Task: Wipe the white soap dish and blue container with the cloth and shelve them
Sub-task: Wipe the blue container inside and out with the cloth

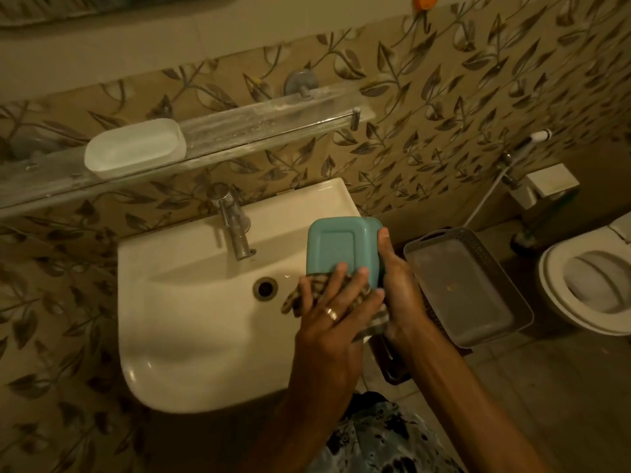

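Observation:
The blue container (336, 249) is held over the right side of the sink, its flat underside turned toward me. My right hand (397, 285) grips its right edge. A checked cloth (319, 290) is pressed against the container's lower edge under the fingers of my left hand (333, 310), which wears a ring. The cloth's tail hangs down between my two hands. The white soap dish (135, 148) stands on the left part of the glass shelf (259, 126) above the sink, apart from both hands.
A white sink (191, 319) with a metal tap (234, 230) and a drain sits below the shelf. To the right a grey basket (478, 285) rests on a dark stand. A toilet (587, 285) and a hand sprayer are at far right.

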